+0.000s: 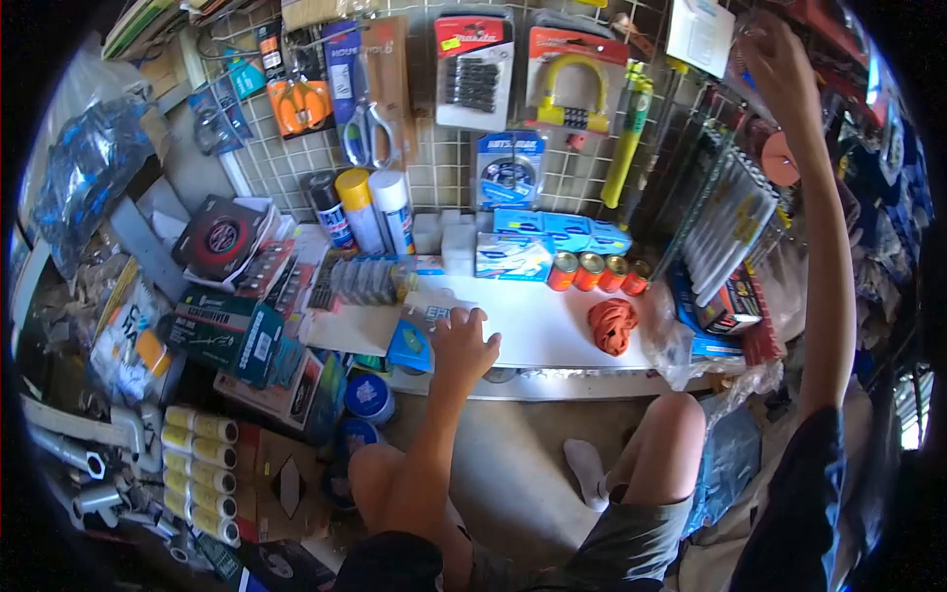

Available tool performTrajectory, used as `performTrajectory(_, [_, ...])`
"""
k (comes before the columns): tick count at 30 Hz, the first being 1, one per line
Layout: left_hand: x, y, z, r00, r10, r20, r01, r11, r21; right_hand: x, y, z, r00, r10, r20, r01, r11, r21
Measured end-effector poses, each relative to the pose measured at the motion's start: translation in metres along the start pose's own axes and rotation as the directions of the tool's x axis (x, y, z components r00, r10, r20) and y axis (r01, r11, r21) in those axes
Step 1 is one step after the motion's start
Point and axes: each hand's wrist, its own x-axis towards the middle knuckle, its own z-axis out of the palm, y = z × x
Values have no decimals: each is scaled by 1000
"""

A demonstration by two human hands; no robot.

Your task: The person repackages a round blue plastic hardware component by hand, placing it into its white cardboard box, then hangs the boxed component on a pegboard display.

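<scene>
My left hand [462, 340] is over the front of the white shelf [533, 331], its bent fingers apart and nothing visibly gripped. Beside and partly under it lies a blue and clear packet [410, 345]. My right hand [775, 61] is raised high at the upper right, among hanging goods. Its fingers are closed at what seems to be clear plastic packaging; the thing itself is hard to make out. Left of that hand hangs a white card [699, 36]. A bundle of orange-red cord [613, 327] lies on the shelf near several small orange cans [589, 271].
Blue boxes [560, 231] and spray cans [355, 211] stand at the shelf's back. Scissors [368, 136] and a yellow lock [577, 94] hang on the wire grid. A green screwdriver box [229, 333] and tape rolls [200, 474] are stacked at the left. My knees are below the shelf.
</scene>
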Motion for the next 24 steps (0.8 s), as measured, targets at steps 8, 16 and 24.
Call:
performTrajectory(8, [-4, -7, -49, 910, -377, 176, 315, 900, 301, -173, -243, -35, 654, -74, 753, -315, 878, 359])
performTrajectory(16, [-6, 9, -64, 921, -367, 134, 306, 891, 335, -341, -193, 97, 48, -256, 965, -189, 947, 261])
performTrajectory(24, [-22, 72, -61, 954, 96, -283, -56, 988, 146, -329, -215, 105, 52, -316, 947, -900, 396, 181])
